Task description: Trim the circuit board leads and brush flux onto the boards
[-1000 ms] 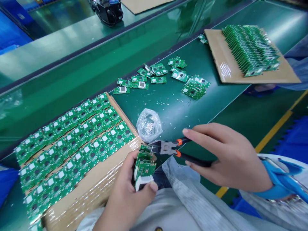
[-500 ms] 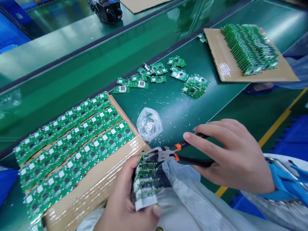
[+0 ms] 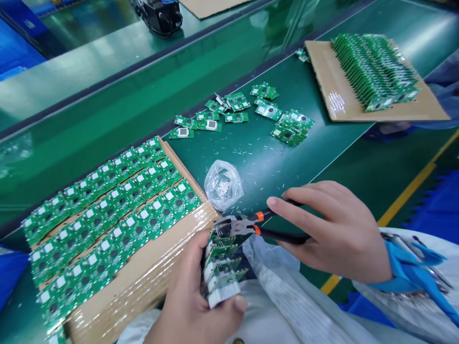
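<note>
Head camera is watching a risky spot: if the stack is slipping or tilting in the grip, I reckon the cutting tips could be nicking a board or a component, and clippings could be flying past the crumpled clear plastic bag (image 3: 224,186) onto the green tabletop (image 3: 287,157), where thin silvery slivers (image 3: 245,152) are lying. The left hand (image 3: 195,289) is grasping the small, uneven stack of green circuit boards with white plastic parts (image 3: 222,272), fanned and tilting just beside the brown cardboard sheet (image 3: 150,260). The right hand's (image 3: 333,231) fingers are gripping black-handled metal cutters with orange bands (image 3: 240,226), their tips reaching the stack's upper end.
</note>
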{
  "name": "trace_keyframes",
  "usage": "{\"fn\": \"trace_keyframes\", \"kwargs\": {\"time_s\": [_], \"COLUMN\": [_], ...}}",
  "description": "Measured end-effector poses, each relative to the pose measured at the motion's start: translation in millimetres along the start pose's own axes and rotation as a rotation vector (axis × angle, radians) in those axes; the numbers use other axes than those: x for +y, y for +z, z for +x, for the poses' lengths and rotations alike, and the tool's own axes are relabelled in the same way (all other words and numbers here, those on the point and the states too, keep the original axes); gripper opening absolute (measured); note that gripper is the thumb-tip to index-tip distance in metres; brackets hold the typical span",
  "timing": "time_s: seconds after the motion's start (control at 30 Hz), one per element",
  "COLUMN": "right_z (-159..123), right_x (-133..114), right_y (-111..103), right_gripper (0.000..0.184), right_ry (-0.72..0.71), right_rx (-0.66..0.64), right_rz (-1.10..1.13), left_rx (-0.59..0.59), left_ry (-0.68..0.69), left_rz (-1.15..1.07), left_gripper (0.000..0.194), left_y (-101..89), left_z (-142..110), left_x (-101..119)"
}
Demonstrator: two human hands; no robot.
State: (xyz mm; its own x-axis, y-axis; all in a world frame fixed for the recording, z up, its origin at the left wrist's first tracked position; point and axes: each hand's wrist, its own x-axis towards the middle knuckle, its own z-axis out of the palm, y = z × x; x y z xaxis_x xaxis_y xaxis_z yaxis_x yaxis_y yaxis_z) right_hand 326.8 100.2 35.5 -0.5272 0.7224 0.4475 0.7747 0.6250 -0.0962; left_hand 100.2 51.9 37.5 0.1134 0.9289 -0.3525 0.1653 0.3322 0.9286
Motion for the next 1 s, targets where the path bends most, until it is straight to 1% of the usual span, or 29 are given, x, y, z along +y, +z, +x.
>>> {"fn": "trace_keyframes", "kwargs": {"time_s": [0.1, 0.2, 0.3, 0.47, 0.6, 0.7, 0.77, 0.9, 1.0], "right_z": [-0.8, -2.1, -2.8, -3.0, -3.1, -3.4, -4.1, -6.8, -8.0], "right_x": [-1.7, -4.1, -5.1, -3.8, -4.1, -5.5, -6.2, -5.7, -3.1], "right_y": [2.2, 3.8, 4.8, 6.4, 9.0, 10.0, 10.2, 10.5, 10.4], "right_gripper": [0.028, 0.027, 0.028, 0.026, 0.028, 0.028, 0.029, 0.031, 0.033], "right_ry": [0.015, 0.026, 0.016, -0.011, 0.0, 0.023, 0.044, 0.085, 0.109], "right_rx": [0.001, 0.022, 0.052, 0.053, 0.043, 0.015, -0.021, -0.125, -0.192], "right_rz": [0.003, -0.016, -0.046, -0.084, -0.059, -0.025, 0.0, 0.066, 0.092], "left_rx": [0.027, 0.013, 0.021, 0.034, 0.077, 0.105, 0.11, 0.046, 0.01], "left_ry": [-0.02, -0.072, -0.089, -0.134, -0.115, -0.077, -0.084, -0.237, -0.274], "left_rz": [-0.015, -0.113, -0.169, -0.192, -0.169, -0.114, -0.08, -0.125, -0.152], "left_gripper": [0.054, 0.054, 0.053, 0.054, 0.052, 0.049, 0.049, 0.045, 0.045], "left_y": [2.1, 5.4, 8.4, 12.9, 15.8, 15.9, 15.1, 11.0, 6.9], "left_z": [0.3, -0.6, -0.8, 1.1, 1.7, 3.2, 5.5, 12.4, 16.2], "left_x": [-1.4, -1.3, 1.1, 6.3, 6.2, 7.0, 9.1, 12.1, 9.8]}}
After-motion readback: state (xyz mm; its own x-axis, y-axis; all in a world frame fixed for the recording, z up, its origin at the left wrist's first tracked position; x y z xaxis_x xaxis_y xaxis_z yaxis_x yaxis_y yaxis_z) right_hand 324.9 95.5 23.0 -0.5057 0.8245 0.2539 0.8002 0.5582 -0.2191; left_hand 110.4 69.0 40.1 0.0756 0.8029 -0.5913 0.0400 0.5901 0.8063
